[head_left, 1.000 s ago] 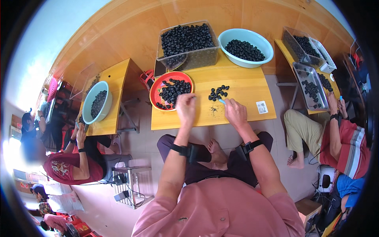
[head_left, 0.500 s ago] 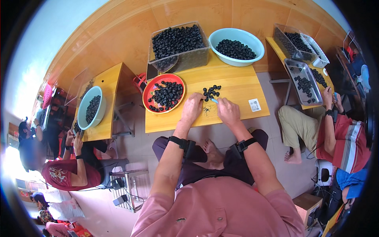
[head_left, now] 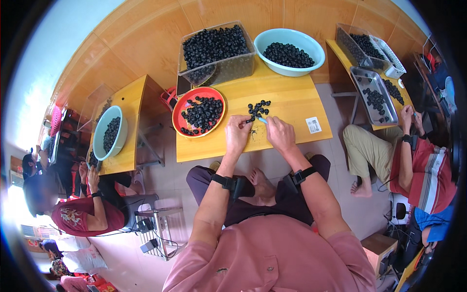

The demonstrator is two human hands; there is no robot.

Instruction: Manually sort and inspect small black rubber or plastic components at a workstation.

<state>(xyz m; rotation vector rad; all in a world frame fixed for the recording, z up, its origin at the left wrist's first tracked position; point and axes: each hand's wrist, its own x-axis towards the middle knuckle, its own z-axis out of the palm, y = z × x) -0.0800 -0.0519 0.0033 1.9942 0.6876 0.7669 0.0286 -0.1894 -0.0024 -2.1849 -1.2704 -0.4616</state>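
The left hand (head_left: pixel 236 132) has its fingers pinched on a small, glossy black round bead (head_left: pixel 248 121); the right hand (head_left: pixel 280 133) has its fingers closed around a slim light-blue tool (head_left: pixel 262 120). At twelve o'clock from them, loose black beads (head_left: pixel 261 110) lie on the yellow wooden bench (head_left: pixel 292 104); between nine and ten, a round red plate (head_left: pixel 180 112) holds more

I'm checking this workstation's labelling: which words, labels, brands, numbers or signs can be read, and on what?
None can be read clearly.
White sticker on the yellow table at centre: printed marks, too small to read.
White sack at lower left: faint reddish marks, too blurred to read.
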